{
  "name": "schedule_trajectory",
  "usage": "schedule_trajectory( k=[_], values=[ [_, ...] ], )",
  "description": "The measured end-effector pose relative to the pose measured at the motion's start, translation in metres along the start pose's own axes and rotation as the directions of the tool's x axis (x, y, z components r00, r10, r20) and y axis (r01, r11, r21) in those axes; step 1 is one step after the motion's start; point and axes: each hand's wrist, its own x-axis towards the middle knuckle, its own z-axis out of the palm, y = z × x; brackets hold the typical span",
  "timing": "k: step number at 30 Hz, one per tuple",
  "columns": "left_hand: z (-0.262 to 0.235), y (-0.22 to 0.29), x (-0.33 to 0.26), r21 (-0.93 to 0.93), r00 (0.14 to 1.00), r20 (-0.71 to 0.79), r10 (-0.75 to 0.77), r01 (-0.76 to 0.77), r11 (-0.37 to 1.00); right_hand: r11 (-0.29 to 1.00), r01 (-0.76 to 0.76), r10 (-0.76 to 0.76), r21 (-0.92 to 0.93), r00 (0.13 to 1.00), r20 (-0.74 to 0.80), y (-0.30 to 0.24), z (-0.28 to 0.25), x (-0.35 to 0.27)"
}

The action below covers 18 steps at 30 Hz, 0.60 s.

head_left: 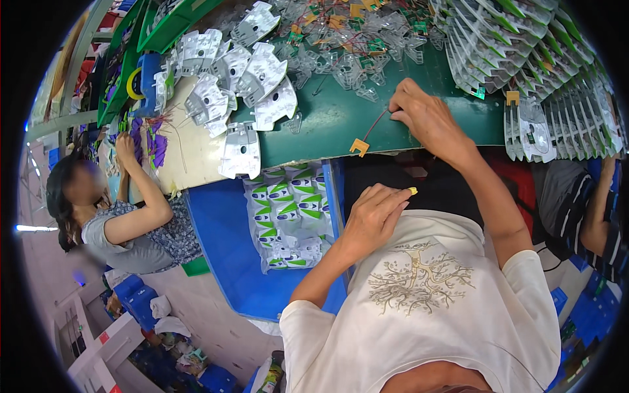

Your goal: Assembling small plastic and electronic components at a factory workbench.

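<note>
Above the green tabletop's front edge, my right hand [429,121] is closed with its fingertips at the end of a thin dark red wire [376,123]. From the wire's other end hangs a small notched orange-brown piece [358,147], close to the table edge. My left hand [379,215] is in front of my lap, closed, with a small yellow piece [413,190] showing at the fingertips; its kind is too small to make out. Beyond my right hand lies a heap of clear plastic parts [363,65], mixed with green circuit boards, wires and more orange-brown pieces.
Loose grey-white plastic shells [239,150] lie on the left, near a blue tape dispenser [149,85]. Stacked shells [501,49] stand on the right. Below the table edge, a blue bin [223,262] contains bagged green-and-white parts [288,213]. A co-worker [131,223] sits at left; another person's arm [596,216] is at right.
</note>
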Motion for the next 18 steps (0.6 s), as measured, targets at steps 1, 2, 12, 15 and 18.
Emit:
schedule_trajectory(
  k=[1,2,12,15,18],
  values=[
    [-0.003,-0.002,-0.003,-0.002,1.000,-0.017,-0.015,0.015,1.000,0.999,0.036,-0.033,-0.037,0.996,0.086,0.003,-0.003,0.003],
    [-0.005,-0.004,-0.007,-0.003,0.999,-0.035,-0.031,0.031,1.000,0.995,0.076,-0.063,-0.069,0.983,0.174,0.004,-0.005,0.005],
    [-0.017,-0.005,0.003,-0.044,0.992,-0.107,-0.063,0.059,0.997,0.957,0.245,-0.234,-0.157,0.968,0.088,-0.009,-0.002,-0.007],
    [-0.016,-0.001,0.004,-0.044,0.993,-0.106,-0.055,0.051,0.998,0.923,0.230,-0.175,-0.309,0.965,0.195,-0.017,-0.002,-0.010],
    [-0.018,0.000,0.007,0.095,0.971,-0.239,0.030,-0.007,0.995,0.935,0.259,-0.231,-0.241,0.963,0.140,-0.013,0.004,-0.017]
  ],
)
